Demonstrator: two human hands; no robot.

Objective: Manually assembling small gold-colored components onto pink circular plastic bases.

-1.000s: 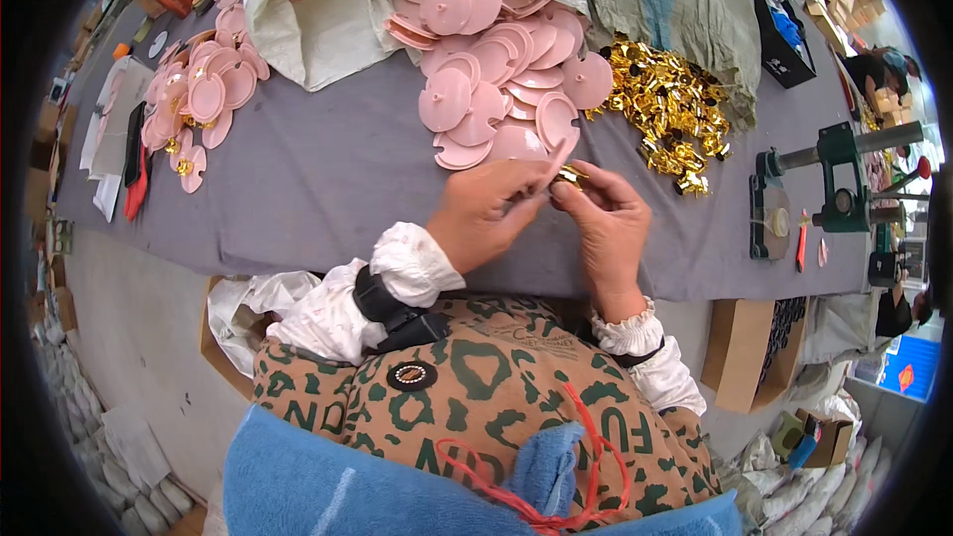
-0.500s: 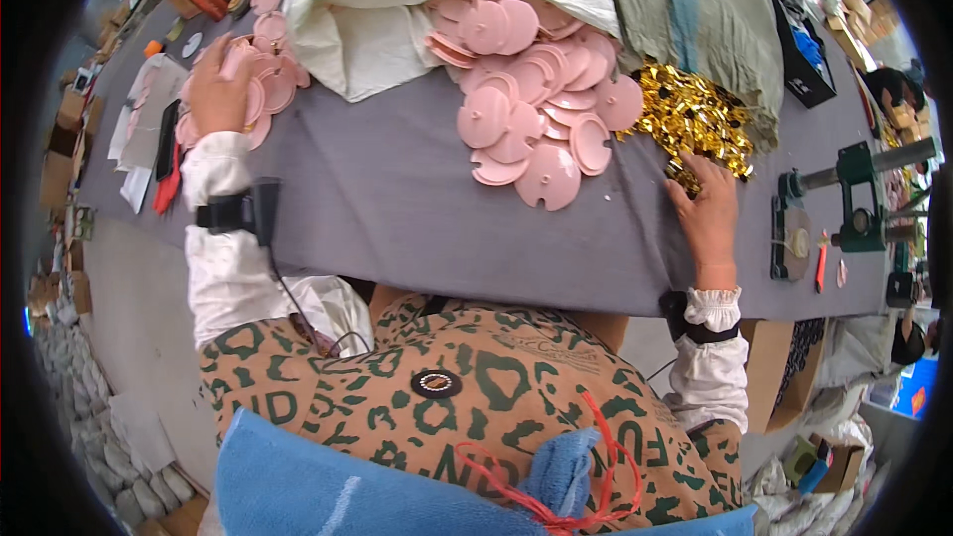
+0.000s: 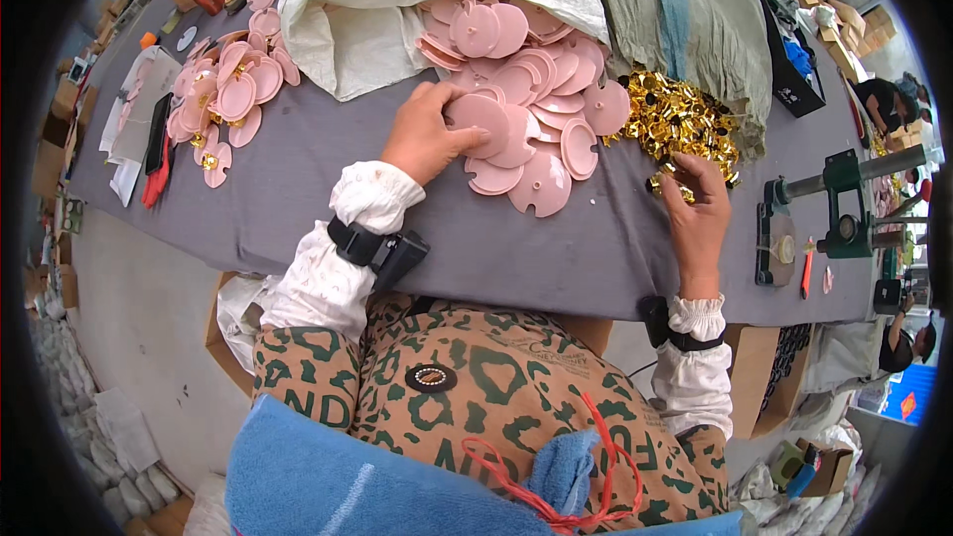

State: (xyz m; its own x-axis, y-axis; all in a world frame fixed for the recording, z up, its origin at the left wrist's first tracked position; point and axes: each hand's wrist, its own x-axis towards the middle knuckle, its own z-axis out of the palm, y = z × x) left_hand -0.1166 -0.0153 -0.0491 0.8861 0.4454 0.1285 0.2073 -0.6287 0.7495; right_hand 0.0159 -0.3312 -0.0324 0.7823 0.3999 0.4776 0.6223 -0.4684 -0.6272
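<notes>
My left hand (image 3: 422, 135) is closed on a flat round pink disc (image 3: 481, 127), thumb on top, at the left edge of a heap of such discs (image 3: 544, 184) spilling from a white woven sack (image 3: 367, 45). Several of these discs have a small notch in the edge and a hole in the middle. At the right, my right hand (image 3: 698, 206) has its fingers bent at the near edge of a pile of small shiny gold pieces (image 3: 690, 124). A gold piece (image 3: 655, 182) shows at its thumb tip, apparently pinched; the fingertips partly hide it.
At the left lies another group of pink discs (image 3: 236, 96), some bearing gold pieces. Beside it are a black phone-like object (image 3: 157, 134) and something red. A grey-green sack (image 3: 675, 10) lies behind the gold pile. A green metal hand press (image 3: 844, 203) stands at the right.
My left hand has moved right, from the left group of discs to the central heap, and taken hold of a disc. My right hand has stayed by the gold pile, shifting slightly.
</notes>
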